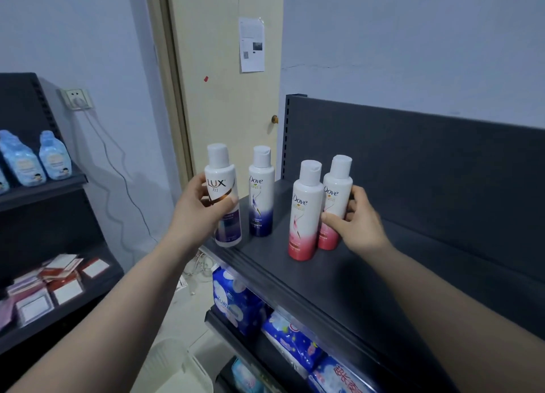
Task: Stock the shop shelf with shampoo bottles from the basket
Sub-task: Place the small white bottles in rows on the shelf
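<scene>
While the left hand (200,208) grips a Lux bottle (221,186) at the shelf (368,274) front-left corner, the right hand (358,223) clasps the rear pink Dove bottle (337,192).

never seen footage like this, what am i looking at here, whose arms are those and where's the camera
There is no machine here. These are a person's two bare arms, filmed by one wide-angle camera worn on their head, looking forward and down. The left hand grips a white LUX bottle at the left end of a dark shop shelf; whether its base rests on the shelf is hard to tell. The right hand holds the rear pink Dove bottle, which stands close beside a front pink Dove bottle. A purple Dove bottle stands alone on the shelf between the two hands. The shelves below hold blue packs.
</scene>
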Demonstrator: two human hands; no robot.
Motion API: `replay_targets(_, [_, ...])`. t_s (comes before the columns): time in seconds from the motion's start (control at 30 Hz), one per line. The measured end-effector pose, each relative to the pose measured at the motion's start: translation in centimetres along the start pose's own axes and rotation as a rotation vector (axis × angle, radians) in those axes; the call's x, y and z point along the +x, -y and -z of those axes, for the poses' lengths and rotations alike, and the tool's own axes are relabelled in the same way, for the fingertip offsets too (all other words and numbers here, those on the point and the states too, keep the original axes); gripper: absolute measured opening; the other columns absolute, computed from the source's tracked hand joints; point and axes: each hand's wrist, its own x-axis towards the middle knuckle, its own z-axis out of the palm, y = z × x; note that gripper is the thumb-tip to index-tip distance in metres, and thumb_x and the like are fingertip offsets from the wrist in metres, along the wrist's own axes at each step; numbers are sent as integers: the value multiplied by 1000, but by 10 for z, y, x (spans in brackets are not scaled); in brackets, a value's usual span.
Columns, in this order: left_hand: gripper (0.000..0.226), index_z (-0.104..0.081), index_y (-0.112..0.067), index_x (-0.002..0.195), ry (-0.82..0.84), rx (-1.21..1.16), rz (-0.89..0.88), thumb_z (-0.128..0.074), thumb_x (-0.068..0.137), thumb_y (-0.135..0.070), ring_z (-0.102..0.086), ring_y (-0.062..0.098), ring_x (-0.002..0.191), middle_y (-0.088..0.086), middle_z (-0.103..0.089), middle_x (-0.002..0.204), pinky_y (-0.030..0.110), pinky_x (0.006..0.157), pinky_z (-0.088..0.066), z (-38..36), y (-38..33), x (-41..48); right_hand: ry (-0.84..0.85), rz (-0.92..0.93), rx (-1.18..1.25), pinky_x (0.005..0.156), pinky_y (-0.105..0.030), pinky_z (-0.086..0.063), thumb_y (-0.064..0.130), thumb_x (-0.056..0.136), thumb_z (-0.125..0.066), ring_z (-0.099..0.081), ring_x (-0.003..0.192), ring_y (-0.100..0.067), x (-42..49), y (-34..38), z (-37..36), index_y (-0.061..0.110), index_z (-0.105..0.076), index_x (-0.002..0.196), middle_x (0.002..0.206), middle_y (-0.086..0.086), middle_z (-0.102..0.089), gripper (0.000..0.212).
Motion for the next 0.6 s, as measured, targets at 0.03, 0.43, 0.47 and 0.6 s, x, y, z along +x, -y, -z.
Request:
replay_targets(0.03, [41, -53, -25, 117, -13, -5, -4, -70, 84, -8, -62, 13, 90, -3, -63, 104, 30, 76, -53, 1, 1, 7, 11, 5, -2, 89, -42, -52, 30, 77, -75, -66, 93, -13, 0, 0, 1, 34, -44, 122, 100, 11, -66, 54])
replay_targets(0.43, [40, -54, -16, 119, 76, 37, -8, -72, 83, -15, -61, 7, 93, -4, -64, 108, 22, 74, -48, -35, 23, 103, -197, 195, 57, 100, -24, -42, 30, 96, -52, -50, 121, -2, -32, 28, 26, 33, -41, 136, 135, 5, -51, 42])
replay_targets(0.47, [37, -56, -15, 116, 109, 53, -13, -72, 83, -13, -60, 4, 89, -7, -64, 105, 21, 73, -48, -42, 25, 108, -218, 244, 40, 102, -25, -41, 37, 93, -51, -48, 124, 1, -37, 31, 27, 34, -41, 135, 136, 8, -50, 43])
replay_targets(0.6, [27, -60, -16, 109, 269, 184, -33, -70, 84, -10, -59, 6, 84, -4, -65, 101, 22, 73, -51, -64, 32, 119, -220, 420, -65, 103, -18, -36, 45, 91, -45, -45, 128, 1, -58, 41, 27, 32, -43, 135, 134, 24, -47, 46])
